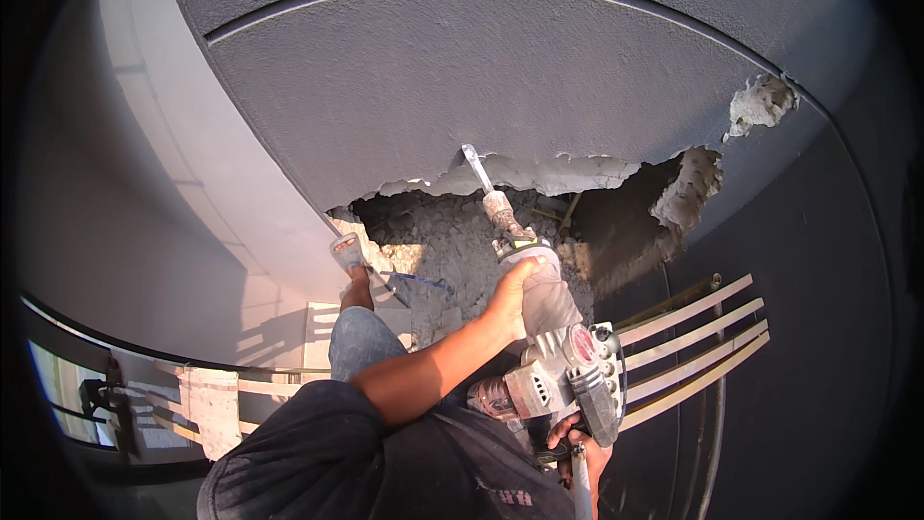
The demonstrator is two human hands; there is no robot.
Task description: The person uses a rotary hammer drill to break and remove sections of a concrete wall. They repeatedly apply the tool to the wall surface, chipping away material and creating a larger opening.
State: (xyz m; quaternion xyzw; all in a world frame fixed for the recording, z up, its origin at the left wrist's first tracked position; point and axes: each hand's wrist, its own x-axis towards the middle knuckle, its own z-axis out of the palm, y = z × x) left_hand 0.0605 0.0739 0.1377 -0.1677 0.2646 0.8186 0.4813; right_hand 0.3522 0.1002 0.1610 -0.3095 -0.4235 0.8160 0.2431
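Observation:
My left hand (518, 294) is wrapped round the front barrel of a dusty demolition hammer (553, 366). My right hand (589, 453) grips its rear handle, partly hidden by the tool's body. From the tool's nose a flat chisel (478, 169) points up and away, its tip at the grey wall (462, 87) just above a broken edge. Whether the tip presses on the surface, I cannot tell. Below that edge, a wide ragged hole (414, 217) opens in the wall, with pale broken material along its rim.
Rubble (457, 265) lies beneath the hole, near my sandalled foot (348, 252). Wooden slats (693, 351) and a metal pole (717, 424) stand at the right. A smaller broken patch (760, 106) marks the upper right wall. A pale wall (212, 173) rises at the left.

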